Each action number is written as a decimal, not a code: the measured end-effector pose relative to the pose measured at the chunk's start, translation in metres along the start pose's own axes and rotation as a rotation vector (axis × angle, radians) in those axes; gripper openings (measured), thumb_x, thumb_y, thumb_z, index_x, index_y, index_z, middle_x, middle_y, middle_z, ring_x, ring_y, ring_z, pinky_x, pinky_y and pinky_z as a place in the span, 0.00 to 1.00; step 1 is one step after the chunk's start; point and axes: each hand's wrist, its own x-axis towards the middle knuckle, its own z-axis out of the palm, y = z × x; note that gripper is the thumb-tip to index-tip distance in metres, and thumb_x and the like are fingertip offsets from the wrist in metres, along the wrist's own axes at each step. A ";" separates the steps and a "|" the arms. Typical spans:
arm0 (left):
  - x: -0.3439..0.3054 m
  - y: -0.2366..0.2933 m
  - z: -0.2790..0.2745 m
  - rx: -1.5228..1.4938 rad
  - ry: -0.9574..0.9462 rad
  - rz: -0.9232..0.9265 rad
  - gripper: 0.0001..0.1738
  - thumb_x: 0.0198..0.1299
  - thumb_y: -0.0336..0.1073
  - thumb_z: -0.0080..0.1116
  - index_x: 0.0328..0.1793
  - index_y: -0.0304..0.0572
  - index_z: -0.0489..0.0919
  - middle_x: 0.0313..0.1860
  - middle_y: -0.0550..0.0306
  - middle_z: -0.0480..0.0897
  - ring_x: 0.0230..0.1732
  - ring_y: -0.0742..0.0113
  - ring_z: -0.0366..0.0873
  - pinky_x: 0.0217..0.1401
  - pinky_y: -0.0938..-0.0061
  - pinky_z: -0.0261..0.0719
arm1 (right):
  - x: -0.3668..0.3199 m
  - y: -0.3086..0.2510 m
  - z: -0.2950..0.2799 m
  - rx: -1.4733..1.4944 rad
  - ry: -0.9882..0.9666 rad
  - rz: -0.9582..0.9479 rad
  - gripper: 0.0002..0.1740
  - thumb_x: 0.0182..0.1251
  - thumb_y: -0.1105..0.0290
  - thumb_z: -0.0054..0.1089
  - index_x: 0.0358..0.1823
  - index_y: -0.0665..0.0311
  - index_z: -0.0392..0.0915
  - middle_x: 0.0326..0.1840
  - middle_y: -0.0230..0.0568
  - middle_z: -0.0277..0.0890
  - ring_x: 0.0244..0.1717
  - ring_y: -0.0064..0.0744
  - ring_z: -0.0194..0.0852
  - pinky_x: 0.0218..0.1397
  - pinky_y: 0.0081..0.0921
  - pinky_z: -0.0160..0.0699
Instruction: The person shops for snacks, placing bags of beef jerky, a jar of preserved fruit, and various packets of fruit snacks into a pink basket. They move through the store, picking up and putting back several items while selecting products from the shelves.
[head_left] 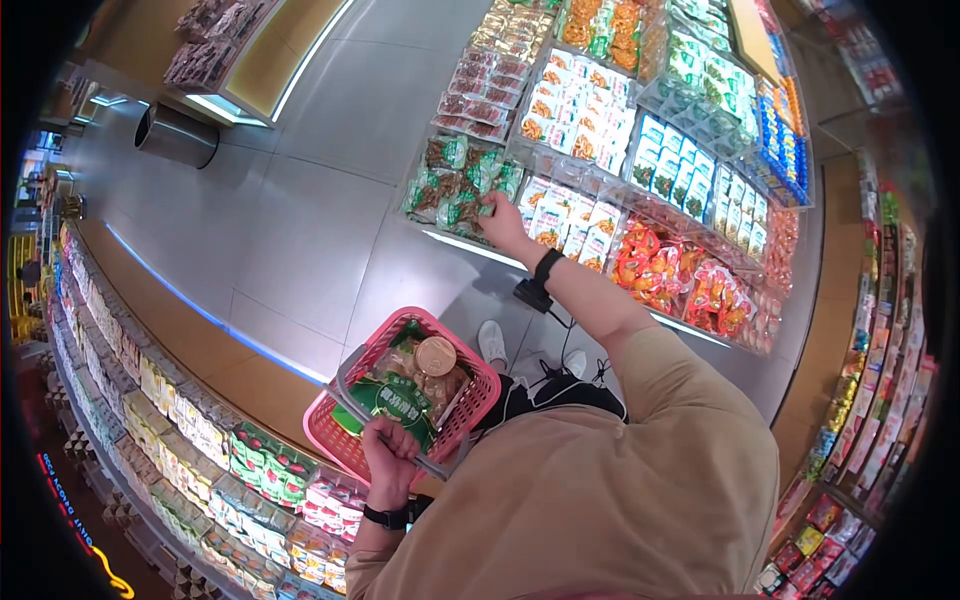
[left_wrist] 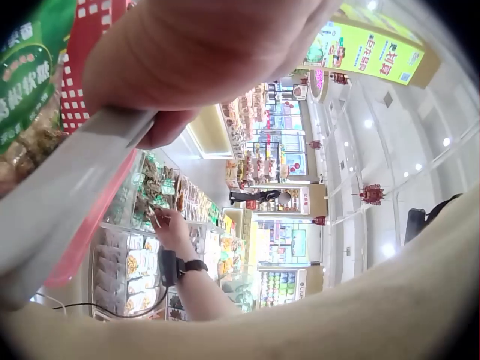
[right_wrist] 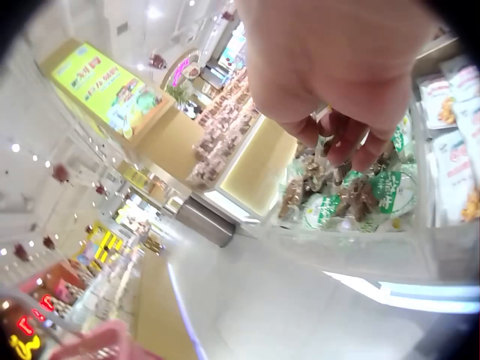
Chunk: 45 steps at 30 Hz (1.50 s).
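My left hand (head_left: 390,450) grips the grey handle (left_wrist: 75,172) of a pink-red plastic shopping basket (head_left: 488,385). Inside the basket lie a green bag (head_left: 380,395) with white lettering and a container with a round tan lid (head_left: 435,356). My right hand (head_left: 504,222) reaches into the near corner bin of a display, among green-and-clear snack packets (head_left: 447,185) with brown contents. Its curled fingers (right_wrist: 349,139) pinch at one of these packets, seen from above in the right wrist view; the palm partly hides the grip.
Beside that bin are white snack packets (head_left: 580,105) and red-orange packets (head_left: 650,260) behind clear dividers. A curved shelf of packaged goods (head_left: 265,465) runs along the left. A metal bin (head_left: 178,135) stands on the grey tiled floor (head_left: 310,210).
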 end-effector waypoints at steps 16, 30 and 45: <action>0.019 0.029 0.042 -0.056 -0.099 0.026 0.21 0.63 0.46 0.51 0.20 0.56 0.58 0.12 0.70 0.49 0.12 0.77 0.45 0.15 0.77 0.45 | -0.195 -0.095 -0.013 -0.257 -1.151 -0.865 0.19 0.61 0.59 0.63 0.51 0.57 0.72 0.43 0.48 0.79 0.48 0.50 0.78 0.46 0.45 0.77; -0.004 0.066 0.109 -0.053 -0.066 0.267 0.21 0.64 0.47 0.50 0.21 0.56 0.59 0.12 0.71 0.51 0.11 0.78 0.45 0.14 0.80 0.46 | -0.134 -0.108 -0.014 -0.708 -1.058 -1.130 0.27 0.64 0.56 0.57 0.66 0.42 0.71 0.48 0.41 0.77 0.55 0.44 0.73 0.55 0.50 0.70; 0.008 0.093 0.110 -0.053 -0.061 0.313 0.20 0.65 0.44 0.49 0.21 0.54 0.59 0.12 0.71 0.51 0.11 0.80 0.45 0.12 0.80 0.44 | 0.029 -0.019 -0.057 -0.437 -0.097 -0.460 0.23 0.60 0.67 0.62 0.56 0.64 0.70 0.50 0.51 0.74 0.50 0.54 0.75 0.49 0.45 0.77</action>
